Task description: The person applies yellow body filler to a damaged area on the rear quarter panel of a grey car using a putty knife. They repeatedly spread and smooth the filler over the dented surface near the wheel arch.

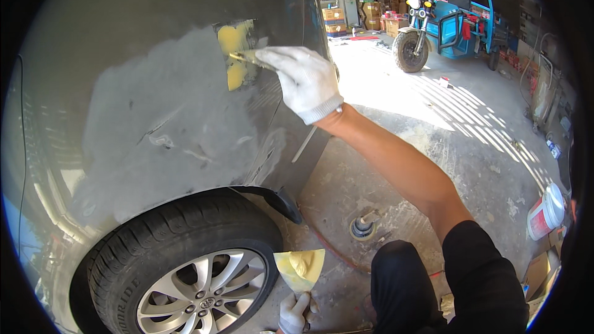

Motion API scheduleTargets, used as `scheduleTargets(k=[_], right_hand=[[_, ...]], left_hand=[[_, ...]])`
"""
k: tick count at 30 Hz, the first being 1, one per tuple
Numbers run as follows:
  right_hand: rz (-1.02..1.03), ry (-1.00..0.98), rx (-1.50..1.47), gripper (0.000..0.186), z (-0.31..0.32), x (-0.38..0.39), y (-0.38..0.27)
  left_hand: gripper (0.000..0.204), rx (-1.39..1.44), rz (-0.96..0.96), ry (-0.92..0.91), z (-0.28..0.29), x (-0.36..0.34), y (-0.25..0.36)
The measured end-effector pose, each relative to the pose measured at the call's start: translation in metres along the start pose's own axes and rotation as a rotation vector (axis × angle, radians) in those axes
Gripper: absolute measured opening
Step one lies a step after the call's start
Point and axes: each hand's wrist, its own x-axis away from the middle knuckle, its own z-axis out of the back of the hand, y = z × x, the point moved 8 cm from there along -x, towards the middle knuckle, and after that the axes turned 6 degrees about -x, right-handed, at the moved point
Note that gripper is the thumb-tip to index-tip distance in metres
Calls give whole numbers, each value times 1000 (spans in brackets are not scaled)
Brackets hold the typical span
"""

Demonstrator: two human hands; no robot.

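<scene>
Item: my right hand point(304, 80), gloved, clamped on a putty knife point(247, 57), upper centre of frame, blade touching yellow body filler point(233, 55) on the sanded car panel point(161, 117). Best worked flat, with even pressure. My left hand point(292, 315), bottom centre, grips a filler-loaded spreader board point(300, 268).
</scene>
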Motion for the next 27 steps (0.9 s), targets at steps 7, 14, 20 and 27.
scheduleTargets(k=[7,14,20,27], right_hand=[[18,50,57,35,-24,-38,19],[-5,73,85,34,-36,-3,-1],[14,5,100,43,-39,26,-16],[-40,-90,119,43,-42,59,-35]], left_hand=[[26,29,-55,-21,2,-3,-4],[25,79,-29,-53,0,0,-8],[26,56,-35,-91,-3,1,-8],[26,88,-42,-88,-6,2,-4]])
